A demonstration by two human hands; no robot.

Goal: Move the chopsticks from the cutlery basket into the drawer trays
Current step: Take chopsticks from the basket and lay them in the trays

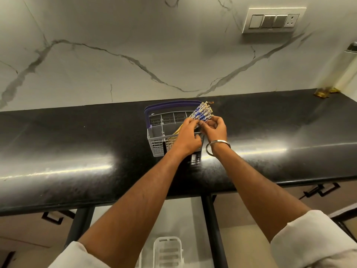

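A grey cutlery basket with a purple handle stands on the black counter. A bundle of chopsticks with blue-and-white patterned tops leans out of it toward the right, their pale lower ends still inside the basket. My left hand is wrapped around the middle of the bundle. My right hand, with a metal bangle on the wrist, pinches the bundle just below the patterned tops. Below the counter an open drawer shows a white tray.
The black counter runs across the view with a marble wall behind. A switch plate is on the wall at upper right. Some golden wrappers lie at the counter's far right. Drawer handles flank the open drawer.
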